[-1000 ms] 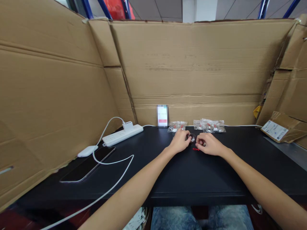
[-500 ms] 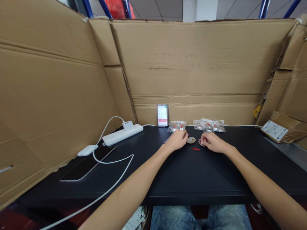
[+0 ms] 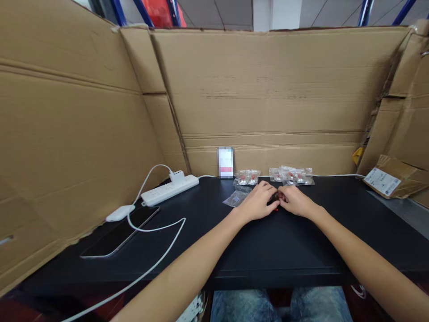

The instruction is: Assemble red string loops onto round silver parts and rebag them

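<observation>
My left hand (image 3: pixel 259 201) curves over the spot between the hands, its thumb and fingers closing around a round metal disc (image 3: pixel 275 197), of which only a dark edge shows. Touching it from the other side, my right hand (image 3: pixel 294 200) has its fingertips pinched together at the disc. How the two hands share the grip is hidden by the fingers. A bit of a red cord loop (image 3: pixel 276 209) peeks out below the left thumb. Left of that hand, a flattened clear plastic bag (image 3: pixel 235 197) lies on the black table (image 3: pixel 268 250).
Clear bags with red and silver pieces (image 3: pixel 247 177) lie at the back, with more bags (image 3: pixel 292 175) to their right. A phone (image 3: pixel 225 162) stands against the cardboard wall (image 3: pixel 268 89). A power strip (image 3: pixel 170 189), dark tablet (image 3: pixel 120 235) and white cable (image 3: pixel 179 228) occupy the left; a parcel (image 3: pixel 389 179) the right.
My left hand has moved right over the disc that lay between the hands, uncovering the plastic bag and partly covering the red loop. The right hand stays close to its place, pinching.
</observation>
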